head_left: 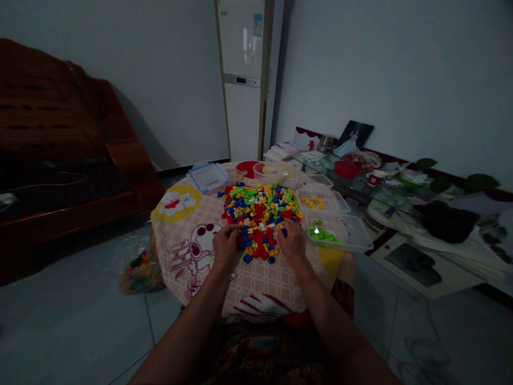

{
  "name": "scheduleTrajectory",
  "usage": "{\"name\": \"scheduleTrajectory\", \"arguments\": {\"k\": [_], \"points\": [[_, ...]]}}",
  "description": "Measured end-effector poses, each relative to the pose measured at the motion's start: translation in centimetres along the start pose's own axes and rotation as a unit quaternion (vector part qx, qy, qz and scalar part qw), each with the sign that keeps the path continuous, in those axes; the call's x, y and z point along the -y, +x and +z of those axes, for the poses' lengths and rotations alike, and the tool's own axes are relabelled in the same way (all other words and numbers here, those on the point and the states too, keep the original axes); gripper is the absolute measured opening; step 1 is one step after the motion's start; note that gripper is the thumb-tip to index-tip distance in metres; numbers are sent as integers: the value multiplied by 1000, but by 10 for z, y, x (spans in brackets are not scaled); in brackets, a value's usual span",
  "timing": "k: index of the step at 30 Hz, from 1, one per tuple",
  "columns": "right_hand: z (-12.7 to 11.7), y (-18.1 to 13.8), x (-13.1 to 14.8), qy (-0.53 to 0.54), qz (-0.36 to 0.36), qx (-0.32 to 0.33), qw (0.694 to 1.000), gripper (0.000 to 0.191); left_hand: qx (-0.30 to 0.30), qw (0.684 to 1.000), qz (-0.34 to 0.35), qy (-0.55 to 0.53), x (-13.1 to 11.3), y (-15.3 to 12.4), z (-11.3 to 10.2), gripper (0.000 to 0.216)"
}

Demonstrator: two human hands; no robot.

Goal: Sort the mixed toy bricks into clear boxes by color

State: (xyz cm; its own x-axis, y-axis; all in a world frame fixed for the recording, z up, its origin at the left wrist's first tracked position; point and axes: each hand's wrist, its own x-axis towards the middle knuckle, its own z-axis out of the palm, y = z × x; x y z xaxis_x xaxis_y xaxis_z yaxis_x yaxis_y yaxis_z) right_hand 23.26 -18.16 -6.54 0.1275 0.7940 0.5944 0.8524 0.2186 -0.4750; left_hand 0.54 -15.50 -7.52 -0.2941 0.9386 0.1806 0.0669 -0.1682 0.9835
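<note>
A heap of small toy building bricks (260, 208) in red, yellow, blue, green and white lies on the round table's patterned cloth (256, 286). My left hand (225, 245) rests at the heap's left edge, its thumb and fingers closed together; anything between them is too dark to see. At the right edge, my right hand (293, 241) has its fingers curled down among the bricks, close to a blue one; what they grip is hidden. Beside that hand, a clear plastic box (355, 234) holds green bricks. Another clear box (339, 202) behind it contains several yellow pieces.
A blue-rimmed lid (208, 177) and a round clear tub (266, 170) lie at the table's far side. To the right, a cluttered glass table (332, 174) bears a red bowl (347, 169). A wooden bench (60, 144) and a plastic bag (140, 267) are at left.
</note>
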Motion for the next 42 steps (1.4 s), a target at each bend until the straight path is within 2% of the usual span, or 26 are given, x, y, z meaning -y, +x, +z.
{"name": "scheduleTrajectory", "arguments": {"k": [3, 6, 9, 12, 16, 19, 24, 29, 37, 42], "points": [[-15, 33, -9, 2, 8, -48, 999, 23, -5, 1000, -7, -1, 4, 1, 0, 20], [-38, 75, -25, -25, 66, -103, 992, 29, -5, 1000, -16, -7, 4, 0, 0, 21], [-54, 92, -34, -38, 86, -135, 986, 35, -1, 1000, -12, 2, 2, 0, 1, 23], [-48, 67, -26, -23, 44, -98, 994, 34, 3, 1000, -3, 11, 1, 0, 0, 25], [-20, 2, -13, 9, -32, 5, 999, 34, 5, 1000, -7, 2, 2, 0, 0, 25], [-4, -27, -17, -7, -27, 13, 1000, 39, 6, 1000, -9, 4, 4, 0, 0, 26], [4, -29, -31, -22, -33, 49, 998, 41, 8, 1000, -9, 3, 5, 1, 0, 27], [7, -25, -29, -20, -40, 62, 997, 37, 7, 1000, -9, -7, 2, -1, 0, 27], [6, -29, -28, 18, -27, 13, 999, 20, 10, 1000, -2, 0, 4, 0, -1, 29], [-1, -32, -22, 28, -30, -34, 999, 23, 8, 1000, -3, 11, 4, 1, 0, 29]]}}
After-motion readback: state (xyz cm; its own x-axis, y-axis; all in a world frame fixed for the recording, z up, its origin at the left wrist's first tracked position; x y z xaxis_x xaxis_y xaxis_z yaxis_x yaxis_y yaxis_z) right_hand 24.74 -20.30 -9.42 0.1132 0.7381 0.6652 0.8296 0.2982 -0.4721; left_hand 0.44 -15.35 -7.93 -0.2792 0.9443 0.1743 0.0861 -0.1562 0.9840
